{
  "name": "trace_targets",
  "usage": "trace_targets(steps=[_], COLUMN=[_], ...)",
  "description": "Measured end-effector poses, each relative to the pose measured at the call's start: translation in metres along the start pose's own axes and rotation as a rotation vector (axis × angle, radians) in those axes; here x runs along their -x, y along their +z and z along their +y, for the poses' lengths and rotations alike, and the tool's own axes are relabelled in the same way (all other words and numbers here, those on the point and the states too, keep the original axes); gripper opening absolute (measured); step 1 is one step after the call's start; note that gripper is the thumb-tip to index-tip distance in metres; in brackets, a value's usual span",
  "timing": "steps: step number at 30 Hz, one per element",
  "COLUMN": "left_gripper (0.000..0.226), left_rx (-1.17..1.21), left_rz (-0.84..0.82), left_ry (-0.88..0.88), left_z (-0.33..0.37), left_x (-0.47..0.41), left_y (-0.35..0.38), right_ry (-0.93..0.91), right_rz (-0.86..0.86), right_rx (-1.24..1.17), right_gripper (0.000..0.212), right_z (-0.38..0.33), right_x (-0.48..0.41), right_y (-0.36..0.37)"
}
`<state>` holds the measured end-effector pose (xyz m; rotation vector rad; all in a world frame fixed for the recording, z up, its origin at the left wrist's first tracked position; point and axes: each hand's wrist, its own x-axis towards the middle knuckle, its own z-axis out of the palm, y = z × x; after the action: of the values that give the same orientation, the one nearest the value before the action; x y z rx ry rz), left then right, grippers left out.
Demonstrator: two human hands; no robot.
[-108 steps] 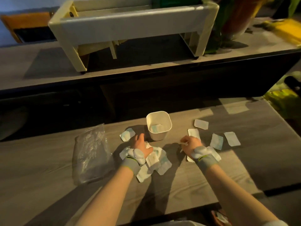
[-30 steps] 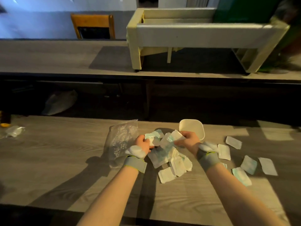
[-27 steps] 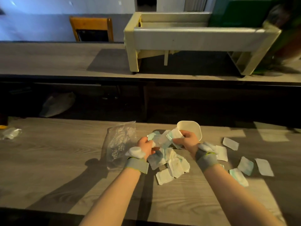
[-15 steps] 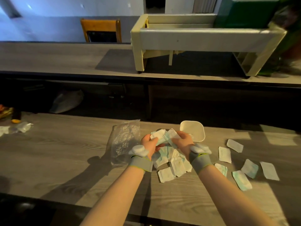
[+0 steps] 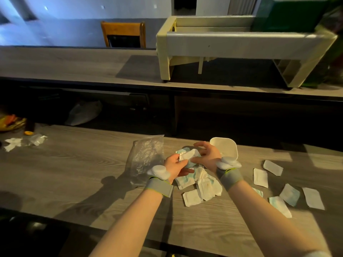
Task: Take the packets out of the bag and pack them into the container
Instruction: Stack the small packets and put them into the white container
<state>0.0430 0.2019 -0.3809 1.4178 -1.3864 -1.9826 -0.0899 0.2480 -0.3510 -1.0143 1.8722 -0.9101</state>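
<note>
Head view of two bare hands working above a grey wood-grain table (image 5: 74, 175). The left hand (image 5: 175, 165) and the right hand (image 5: 207, 156) meet over the table and together grip a small bunch of packets (image 5: 189, 156), white with pale blue print. The bunch lies between the two hands: the left fingers (image 5: 185, 170) curl beneath it, and the right fingers (image 5: 201, 145) arch over its far edge, with the right thumb pressed on its near side. Both hands are thus clasped on the bunch. Each wrist bears a grey band with a white pad.

The white container (image 5: 225, 148) stands open-mouthed just behind the right hand, touching or nearly touching its knuckles; which cannot be told. The clear plastic bag (image 5: 145, 159) lies flat and crumpled on the table, just left of the left hand. A loose heap of packets (image 5: 200, 186) rests on the table directly under and in front of the hands. Further scattered packets (image 5: 289, 193) lie singly to the right, apart from the heap.

A cream plastic bench (image 5: 237, 41) stands on the far table.
</note>
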Motion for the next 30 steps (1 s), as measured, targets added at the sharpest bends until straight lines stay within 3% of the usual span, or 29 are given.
trace_targets(steps=[5,11,15,18,20,22,26,30], left_gripper=[0.034,0.033,0.065,0.097,0.116,0.13,0.124,0.132], left_rx=[-0.06,-0.24,-0.358,-0.515,-0.608,-0.651,-0.601,-0.59], left_rz=[0.052,0.009,-0.029,-0.084,-0.147,-0.191,-0.275,-0.279], left_ry=[0.04,0.166,0.215,0.243,0.213,0.18,0.128,0.184], left_z=[0.003,0.018,0.032,0.027,0.024,0.02,0.009,-0.001], left_x=[0.001,-0.003,-0.013,-0.031,-0.045,-0.057,-0.08,-0.098], left_y=[0.0,0.008,0.021,0.027,0.036,0.044,0.059,0.065], right_ry=[-0.099,-0.005,0.05,0.126,0.146,0.166,0.132,0.096], right_rz=[0.114,-0.05,0.153,0.314,0.336,0.273,0.077,-0.084], right_rx=[0.189,0.229,0.196,0.189,0.288,0.417,0.683,0.859], right_gripper=[0.036,0.029,0.014,0.022,0.026,0.028,0.024,0.025], right_z=[0.003,0.002,0.007,0.019,0.027,0.028,0.015,0.0], right_x=[0.004,-0.004,-0.01,-0.016,-0.021,-0.026,-0.046,-0.068], right_y=[0.0,-0.026,-0.061,-0.092,-0.109,-0.115,-0.117,-0.109])
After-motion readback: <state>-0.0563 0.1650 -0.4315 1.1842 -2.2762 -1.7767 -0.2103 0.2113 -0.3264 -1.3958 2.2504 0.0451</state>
